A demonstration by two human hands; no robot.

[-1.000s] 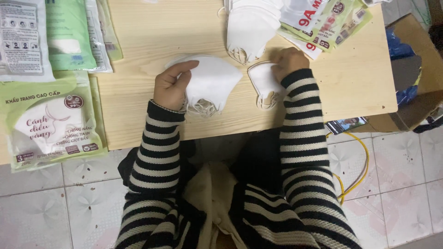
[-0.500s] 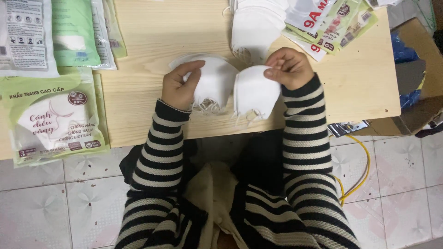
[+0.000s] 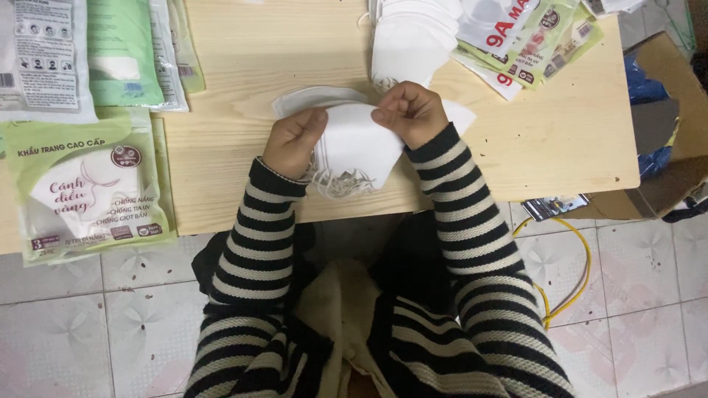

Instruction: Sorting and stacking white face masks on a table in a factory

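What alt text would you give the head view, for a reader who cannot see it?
Two hands in striped sleeves, left hand and right hand, together hold a small stack of white face masks over a light wooden table. A further pile of white masks lies behind them, and green mask packets lie at the table's left.

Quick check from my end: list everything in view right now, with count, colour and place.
Folded white face masks: small stack, white, held at the table's front edge.
Loose white mask pile: one, white, table top centre.
Green-and-white mask packets: several, left side.
Printed packets: several, upper right.
Light wooden table: one.
Yellow cable: one, tiled floor, right.
Left hand: gripping the stack.
Right hand: gripping the stack.
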